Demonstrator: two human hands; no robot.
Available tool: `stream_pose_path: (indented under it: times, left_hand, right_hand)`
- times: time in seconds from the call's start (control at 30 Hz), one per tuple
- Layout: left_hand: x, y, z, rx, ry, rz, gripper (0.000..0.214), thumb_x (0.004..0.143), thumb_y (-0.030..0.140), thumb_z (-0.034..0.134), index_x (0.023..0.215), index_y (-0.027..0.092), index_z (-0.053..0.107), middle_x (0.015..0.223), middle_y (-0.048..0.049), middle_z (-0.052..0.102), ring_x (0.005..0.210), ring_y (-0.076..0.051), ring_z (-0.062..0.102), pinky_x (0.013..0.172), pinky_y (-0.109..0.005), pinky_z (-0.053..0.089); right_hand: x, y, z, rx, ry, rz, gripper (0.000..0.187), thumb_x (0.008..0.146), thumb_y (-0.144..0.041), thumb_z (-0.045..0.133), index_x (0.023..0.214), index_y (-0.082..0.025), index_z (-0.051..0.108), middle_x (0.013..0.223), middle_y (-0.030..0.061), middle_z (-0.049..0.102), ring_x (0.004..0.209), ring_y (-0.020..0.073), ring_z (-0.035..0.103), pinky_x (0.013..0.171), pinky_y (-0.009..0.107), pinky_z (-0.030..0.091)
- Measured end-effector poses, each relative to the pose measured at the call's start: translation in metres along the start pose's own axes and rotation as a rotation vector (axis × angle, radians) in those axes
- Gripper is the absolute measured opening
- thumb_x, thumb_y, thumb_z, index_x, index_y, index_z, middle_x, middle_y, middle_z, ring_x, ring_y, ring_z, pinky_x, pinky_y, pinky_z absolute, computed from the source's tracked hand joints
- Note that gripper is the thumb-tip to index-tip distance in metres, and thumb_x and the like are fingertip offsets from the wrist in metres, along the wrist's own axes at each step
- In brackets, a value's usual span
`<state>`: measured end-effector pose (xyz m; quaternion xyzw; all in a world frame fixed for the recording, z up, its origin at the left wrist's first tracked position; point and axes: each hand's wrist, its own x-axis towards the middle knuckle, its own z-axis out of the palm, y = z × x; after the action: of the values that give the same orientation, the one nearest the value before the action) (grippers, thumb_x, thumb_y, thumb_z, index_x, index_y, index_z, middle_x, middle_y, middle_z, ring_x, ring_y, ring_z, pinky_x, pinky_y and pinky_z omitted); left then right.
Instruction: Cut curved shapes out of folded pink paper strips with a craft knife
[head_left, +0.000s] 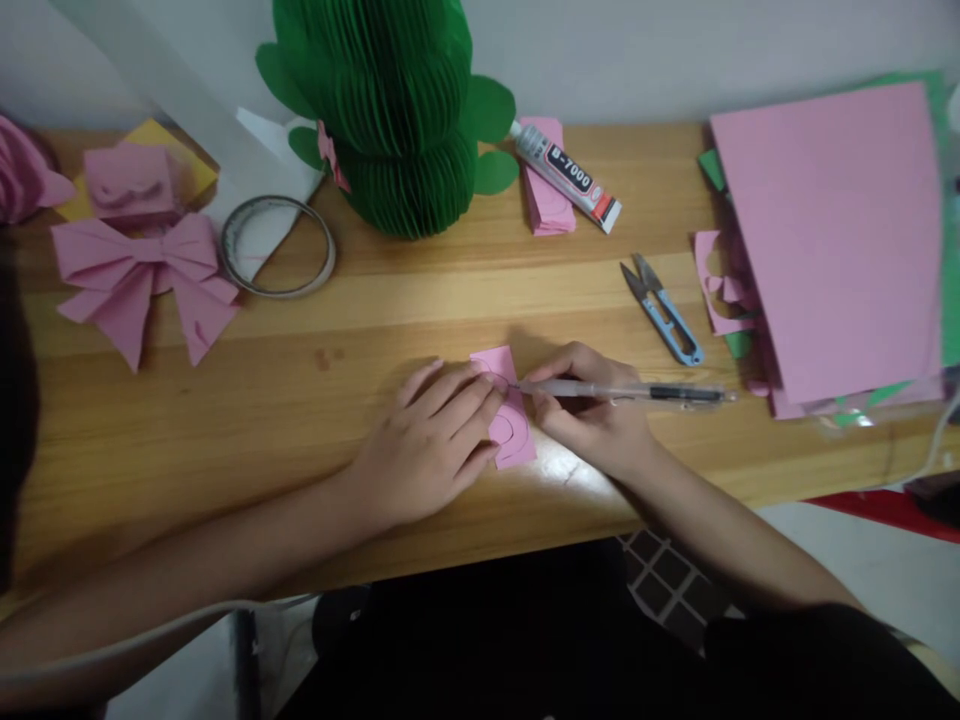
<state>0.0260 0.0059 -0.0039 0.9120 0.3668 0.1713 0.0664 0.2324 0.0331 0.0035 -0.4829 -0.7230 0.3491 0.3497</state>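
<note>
A small pink paper piece lies near the front edge of the wooden table, with curved pen lines drawn on it. My left hand lies flat on its left side, fingers stretched out and pressing it down. My right hand grips a clear pen lying nearly level, its tip touching the upper part of the pink piece.
Blue thread snips lie right of my hands. A stack of pink and green sheets fills the right side. At the back stand a green honeycomb paper tree, a glue tube, folded pink strips, a tape ring and a pink paper bow.
</note>
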Motion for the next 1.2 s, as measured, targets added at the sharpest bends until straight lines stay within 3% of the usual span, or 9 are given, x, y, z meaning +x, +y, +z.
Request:
stream_pose_path:
  times: [0.2, 1.2]
  left_hand:
    - [0.0000, 0.0001, 0.0011, -0.010, -0.003, -0.003, 0.035, 0.097, 0.029, 0.051, 0.121, 0.007, 0.062, 0.120, -0.0131, 0.071, 0.117, -0.028, 0.061, 0.104, -0.046, 0.041]
    - [-0.0007, 0.0001, 0.0008, 0.015, -0.015, 0.002, 0.037, 0.099, 0.030, 0.047, 0.124, 0.007, 0.062, 0.121, -0.0139, 0.070, 0.118, -0.028, 0.060, 0.104, -0.046, 0.042]
  right_hand:
    - [-0.0007, 0.0002, 0.0011, 0.040, 0.018, 0.034, 0.007, 0.079, -0.023, 0.063, 0.075, -0.016, 0.063, 0.061, -0.0022, 0.063, 0.049, 0.0067, 0.053, 0.046, 0.019, 0.042]
    - [-0.0003, -0.0015, 0.0003, 0.015, 0.009, 0.076, 0.007, 0.076, -0.024, 0.061, 0.074, -0.017, 0.062, 0.059, -0.0029, 0.062, 0.047, 0.0068, 0.052, 0.045, 0.020, 0.040]
